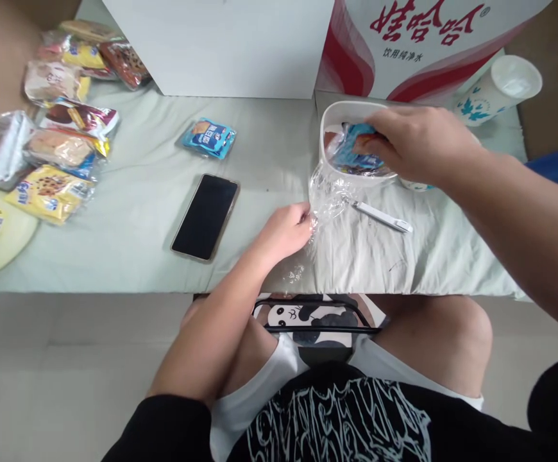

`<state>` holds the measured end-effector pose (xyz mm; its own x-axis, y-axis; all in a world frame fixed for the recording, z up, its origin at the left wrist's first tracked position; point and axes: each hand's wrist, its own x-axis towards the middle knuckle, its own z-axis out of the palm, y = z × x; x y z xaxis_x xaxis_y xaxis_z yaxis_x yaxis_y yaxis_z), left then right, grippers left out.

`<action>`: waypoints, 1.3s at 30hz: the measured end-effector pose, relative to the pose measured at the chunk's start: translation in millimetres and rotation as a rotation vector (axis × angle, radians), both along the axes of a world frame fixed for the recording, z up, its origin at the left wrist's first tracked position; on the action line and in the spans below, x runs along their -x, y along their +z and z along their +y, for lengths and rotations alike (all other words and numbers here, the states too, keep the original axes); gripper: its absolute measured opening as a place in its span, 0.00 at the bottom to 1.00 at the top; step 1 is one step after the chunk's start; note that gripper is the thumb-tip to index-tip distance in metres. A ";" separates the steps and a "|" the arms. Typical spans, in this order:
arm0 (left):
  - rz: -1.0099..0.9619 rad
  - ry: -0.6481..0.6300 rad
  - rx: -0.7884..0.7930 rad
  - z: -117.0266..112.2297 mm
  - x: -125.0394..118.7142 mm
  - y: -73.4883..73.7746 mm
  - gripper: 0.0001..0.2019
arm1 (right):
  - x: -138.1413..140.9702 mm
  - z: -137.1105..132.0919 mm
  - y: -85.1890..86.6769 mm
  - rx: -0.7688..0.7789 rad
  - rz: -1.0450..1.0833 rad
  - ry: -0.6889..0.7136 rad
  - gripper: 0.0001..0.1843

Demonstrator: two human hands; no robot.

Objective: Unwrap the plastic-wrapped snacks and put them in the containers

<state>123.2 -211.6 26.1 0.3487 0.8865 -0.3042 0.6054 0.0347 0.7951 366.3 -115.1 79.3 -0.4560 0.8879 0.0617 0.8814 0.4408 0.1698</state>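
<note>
My right hand [404,138] reaches into a white plastic tub [326,128], its fingers closed on a blue snack packet [358,142]. Other wrapped packets lie in the tub, partly hidden by the hand. My left hand [291,228] is closed on a crumpled clear plastic wrapper [329,196] that hangs against the tub's near left side. A white utility knife [382,216] lies on the cloth just in front of the tub. Left of the tub rests another blue snack packet [210,137], and below it a black phone [205,217].
Several wrapped snacks [50,192] are heaped at the far left beside a pale yellow round object [0,234] with a label. A large white box [240,45] and a red-and-white water carton [404,51] line the back. A paper cup [481,99] stands at the right.
</note>
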 end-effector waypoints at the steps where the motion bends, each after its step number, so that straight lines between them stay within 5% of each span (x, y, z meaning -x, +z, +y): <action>1: 0.000 -0.004 -0.013 -0.2 0.5 0.0 0.15 | -0.9 -1.3 -1.1 0.040 -0.012 -0.013 0.21; 5: 0.052 -0.069 -0.023 1.9 8.2 0.9 0.14 | -1.0 -5.6 -5.0 0.114 -0.007 -0.086 0.18; 11: 0.232 -0.484 0.223 -1.7 17.6 5.7 0.06 | -8.6 6.1 -21.4 0.174 0.004 0.011 0.18; 14: 0.243 -0.512 0.261 -7.2 14.4 6.8 0.07 | -14.2 8.5 -24.4 0.157 0.065 0.061 0.22; 18: 0.228 -0.493 0.234 -8.9 12.4 5.8 0.07 | -11.5 -15.0 -4.0 0.110 0.229 0.084 0.21; 22: 0.200 -0.553 0.202 -8.3 10.7 0.4 0.09 | 12.7 -50.0 5.1 0.299 0.406 0.272 0.31; 30: 0.346 -0.574 0.218 -10.9 0.2 9.1 0.09 | 86.4 -51.0 -57.6 0.489 0.391 0.512 0.45; 35: 0.338 -0.602 0.191 -10.6 1.7 4.2 0.05 | 93.1 -54.2 -69.6 0.504 0.214 0.555 0.28; 39: 0.224 -0.535 0.176 -8.2 8.8 1.0 0.10 | 59.1 -62.1 -58.0 0.349 0.398 0.515 0.14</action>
<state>114.4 -219.8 27.0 0.6422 0.5357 -0.5483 0.7276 -0.2009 0.6559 307.3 -177.2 21.3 -0.8222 0.5659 0.0619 0.5143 0.7850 -0.3453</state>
